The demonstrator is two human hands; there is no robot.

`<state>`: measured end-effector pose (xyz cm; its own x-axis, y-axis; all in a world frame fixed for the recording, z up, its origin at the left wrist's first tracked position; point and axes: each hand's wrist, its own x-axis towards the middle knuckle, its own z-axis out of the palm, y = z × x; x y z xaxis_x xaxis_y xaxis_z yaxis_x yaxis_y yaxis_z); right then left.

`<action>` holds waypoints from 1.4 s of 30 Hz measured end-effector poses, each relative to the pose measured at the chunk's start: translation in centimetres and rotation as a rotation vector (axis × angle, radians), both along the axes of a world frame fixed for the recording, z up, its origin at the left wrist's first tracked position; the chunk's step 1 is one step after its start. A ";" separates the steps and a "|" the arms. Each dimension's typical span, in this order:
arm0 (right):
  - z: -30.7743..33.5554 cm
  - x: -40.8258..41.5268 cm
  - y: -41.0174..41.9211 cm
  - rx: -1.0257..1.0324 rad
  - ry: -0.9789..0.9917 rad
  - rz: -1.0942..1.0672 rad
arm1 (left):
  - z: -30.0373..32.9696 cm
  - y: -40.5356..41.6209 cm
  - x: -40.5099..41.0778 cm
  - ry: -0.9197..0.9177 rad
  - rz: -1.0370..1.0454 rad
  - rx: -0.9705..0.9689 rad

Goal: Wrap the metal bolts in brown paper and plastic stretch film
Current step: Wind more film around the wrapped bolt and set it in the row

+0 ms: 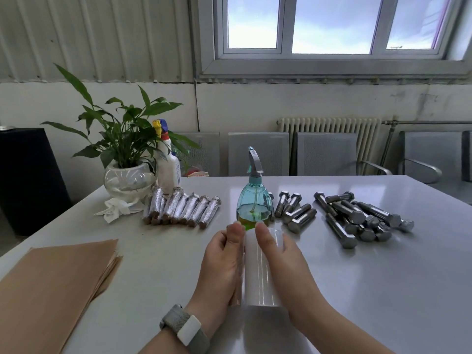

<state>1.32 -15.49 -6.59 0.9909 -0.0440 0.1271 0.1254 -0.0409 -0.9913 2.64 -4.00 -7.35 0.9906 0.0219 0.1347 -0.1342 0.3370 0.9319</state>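
- My left hand and right hand both clasp the stretch film roll between them.
- Bare bolts lie right; the film may tear if I pull unevenly.

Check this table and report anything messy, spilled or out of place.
Nothing is spilled. A crumpled white tissue lies by the plant's glass bowl, and the bare bolts sit in a loose, crisscrossed heap, unlike the neat row of wrapped bolts.

Bright window daylight, glossy table glare, fisheye-bent edges.
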 end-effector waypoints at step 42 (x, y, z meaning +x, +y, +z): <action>-0.1 0.1 0.3 0.014 0.071 -0.058 | -0.2 0.0 -0.1 0.055 -0.082 -0.141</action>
